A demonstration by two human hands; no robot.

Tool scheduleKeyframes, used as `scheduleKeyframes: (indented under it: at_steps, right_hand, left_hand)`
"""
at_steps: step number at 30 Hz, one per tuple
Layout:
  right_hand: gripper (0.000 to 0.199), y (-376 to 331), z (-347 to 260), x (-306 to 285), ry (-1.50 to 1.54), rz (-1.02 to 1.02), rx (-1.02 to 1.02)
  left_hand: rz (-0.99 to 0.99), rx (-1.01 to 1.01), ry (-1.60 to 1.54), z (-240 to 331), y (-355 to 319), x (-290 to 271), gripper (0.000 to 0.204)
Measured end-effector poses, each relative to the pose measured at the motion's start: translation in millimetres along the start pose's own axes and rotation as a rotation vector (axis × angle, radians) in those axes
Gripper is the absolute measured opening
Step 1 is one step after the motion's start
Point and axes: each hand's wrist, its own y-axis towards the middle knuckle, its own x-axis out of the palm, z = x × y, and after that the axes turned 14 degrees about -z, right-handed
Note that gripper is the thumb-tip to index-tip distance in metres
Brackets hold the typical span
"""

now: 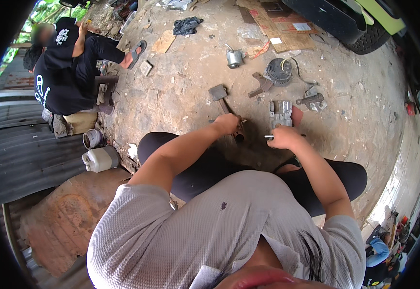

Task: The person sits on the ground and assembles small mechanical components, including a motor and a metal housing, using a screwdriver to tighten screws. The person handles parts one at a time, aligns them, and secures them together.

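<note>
One co-worker (65, 72) seated far left on floor (171, 106). Two containers at left: white jug (103, 159), smaller bucket (93, 139). One hammer (217, 92); left hand (227, 124) clenched round its handle. One grey metal casting (280, 111) on floor, just ahead of right hand (287, 137). One slim rod (269, 137), grasped crosswise in right hand.

2 wearer's hands: 1 left hand (226, 124), 1 right hand (285, 137). 1 hammer (218, 92). 1 pipe end (239, 137), can't tell if it's a separate part. 1 rod (269, 137). 1 casting (280, 112). 1 coil unit (280, 72). 1 bracket (260, 85). 1 link (311, 99). 1 canister (235, 59). 1 black bag (187, 26). 1 jug (101, 159). 1 bucket (93, 138). 1 rusty sheet (70, 216). 1 tyre (371, 39). 1 co-worker (58, 79), 1 sandal (134, 55) visible. Clutter (388, 250) at lower right: too jumbled to count.
</note>
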Motion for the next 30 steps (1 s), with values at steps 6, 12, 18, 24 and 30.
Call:
scheduleKeyframes:
  at_steps: [6,12,18,24,30]
  right_hand:
    - [0.041,18.7,27.7,3.3,-0.004,-0.106,0.017]
    - [0.041,30.3,30.5,-9.0,-0.046,-0.112,-0.061]
    - [0.047,76.4,63.9,-1.7,0.134,-0.237,-0.096]
    - [0.051,101.6,104.5,13.2,0.343,-0.438,0.047]
    - [0.047,125.5,117.5,15.2,0.496,-0.45,0.05]
  left_hand:
    - [0.008,-0.029,-0.109,-7.7,15.1,0.4,0.047]
    - [-0.014,-0.057,-0.006,-3.2,26.5,12.1,0.066]
    - [-0.066,0.004,-0.036,9.6,39.8,1.9,0.086]
    - [0.045,-0.162,-0.312,25.5,30.6,6.8,0.05]
    - [0.11,-0.109,-0.585,-4.8,14.0,1.3,0.032]
